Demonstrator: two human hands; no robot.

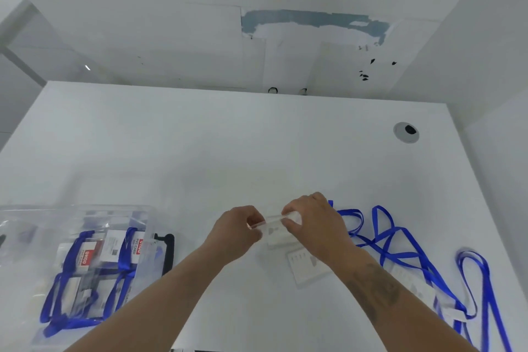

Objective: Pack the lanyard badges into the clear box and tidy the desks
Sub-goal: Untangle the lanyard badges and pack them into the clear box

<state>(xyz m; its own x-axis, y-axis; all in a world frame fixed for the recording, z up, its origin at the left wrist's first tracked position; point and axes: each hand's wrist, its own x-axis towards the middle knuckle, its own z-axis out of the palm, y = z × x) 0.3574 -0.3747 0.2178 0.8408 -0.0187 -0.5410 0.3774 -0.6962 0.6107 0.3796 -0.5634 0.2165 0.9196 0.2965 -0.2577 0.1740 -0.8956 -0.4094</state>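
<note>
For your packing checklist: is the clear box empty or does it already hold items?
Not empty: the clear box already holds blue lanyards and red-labelled card packs.

On the counter (257,137), the clear box (143,217) sits at the left with lanyard badges (85,260) inside; loose lanyards (400,240) lie right; both hands (274,226) between them.

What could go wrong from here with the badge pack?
Both hands, left hand and right hand, pinch one badge holder whose strap likely joins the tangled blue lanyards; lifting may drag the other badge along. The clear box already looks crowded, so straps could spill over its rim.
</note>
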